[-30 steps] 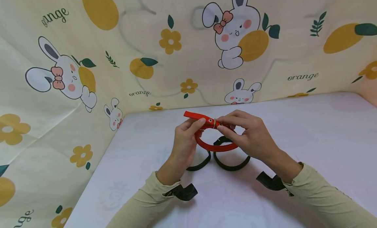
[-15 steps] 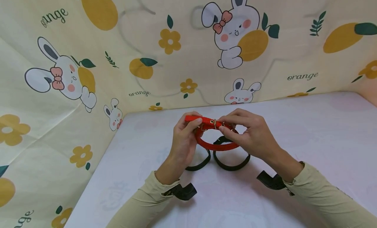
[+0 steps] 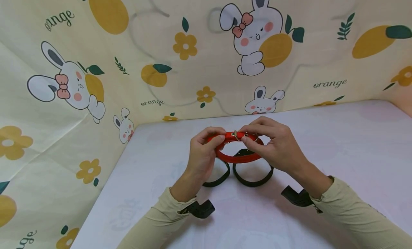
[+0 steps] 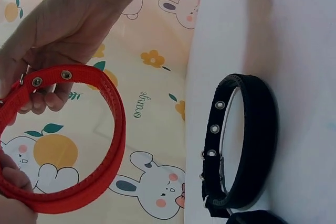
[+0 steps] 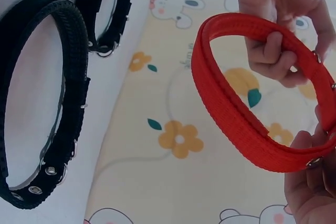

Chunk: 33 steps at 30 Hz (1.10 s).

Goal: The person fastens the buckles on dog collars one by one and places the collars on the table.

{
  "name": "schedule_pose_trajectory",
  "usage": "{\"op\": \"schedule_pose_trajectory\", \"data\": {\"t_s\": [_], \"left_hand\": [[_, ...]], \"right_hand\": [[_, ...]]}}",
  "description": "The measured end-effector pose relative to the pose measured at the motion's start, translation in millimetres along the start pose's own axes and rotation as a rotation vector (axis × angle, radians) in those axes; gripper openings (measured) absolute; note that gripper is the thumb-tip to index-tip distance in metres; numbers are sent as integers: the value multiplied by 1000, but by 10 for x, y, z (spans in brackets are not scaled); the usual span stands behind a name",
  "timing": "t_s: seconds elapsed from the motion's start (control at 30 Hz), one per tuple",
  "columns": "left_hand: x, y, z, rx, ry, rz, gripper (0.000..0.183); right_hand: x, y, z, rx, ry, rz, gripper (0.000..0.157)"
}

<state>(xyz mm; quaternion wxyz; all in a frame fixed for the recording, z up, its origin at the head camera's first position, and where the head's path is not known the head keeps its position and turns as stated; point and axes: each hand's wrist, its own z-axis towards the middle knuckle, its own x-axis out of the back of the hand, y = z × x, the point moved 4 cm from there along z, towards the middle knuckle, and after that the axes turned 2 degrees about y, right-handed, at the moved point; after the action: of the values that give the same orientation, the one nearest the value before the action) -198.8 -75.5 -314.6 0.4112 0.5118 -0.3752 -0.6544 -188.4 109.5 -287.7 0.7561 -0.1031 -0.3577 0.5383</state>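
Both hands hold up a red collar (image 3: 239,159), fastened into a ring, with metal eyelets and a buckle (image 3: 236,135) on its far side. My left hand (image 3: 202,159) pinches the strap left of the buckle between thumb and fingers. Just right of the buckle, my right hand (image 3: 276,145) pinches the band. Eyelets (image 4: 66,75) show along the red strap in the left wrist view. The strap's free end is hidden by the left fingers. Below stand two black collars, the right one (image 3: 252,184) and the left one (image 3: 216,184), partly covered by the left hand.
The black collars stand on a white tabletop (image 3: 145,170), edge-on and buckled into loops. Behind and to the left hangs a cream cloth (image 3: 193,74) printed with rabbits and oranges. Black wrist mounts (image 3: 201,209) stick out below the sleeves.
The red strap's end stuck out past the left thumb; now the left fingers cover it, and it lies along the ring. The red collar has shifted slightly right. The black collars stay put.
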Motion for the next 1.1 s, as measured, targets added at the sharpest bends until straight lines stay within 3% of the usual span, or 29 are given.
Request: {"op": "schedule_pose_trajectory", "data": {"t_s": [0.27, 0.53, 0.63, 0.73, 1.0, 1.1], "left_hand": [[-7, 7, -3, -33, -39, 54, 25], [30, 31, 10, -30, 8, 59, 25], [42, 25, 18, -34, 10, 70, 23], [55, 20, 33, -65, -7, 139, 16], [76, 44, 52, -150, -88, 386, 24], [74, 55, 54, -166, -119, 425, 25]], "right_hand": [[-4, 7, 2, -24, -49, 14, 21], [-8, 77, 26, -68, -152, -42, 25], [-1, 84, 31, -62, -155, -73, 26], [19, 78, 32, -41, -122, -99, 27], [75, 53, 35, -4, -71, -88, 29], [89, 50, 40, -4, -63, -80, 30]]}}
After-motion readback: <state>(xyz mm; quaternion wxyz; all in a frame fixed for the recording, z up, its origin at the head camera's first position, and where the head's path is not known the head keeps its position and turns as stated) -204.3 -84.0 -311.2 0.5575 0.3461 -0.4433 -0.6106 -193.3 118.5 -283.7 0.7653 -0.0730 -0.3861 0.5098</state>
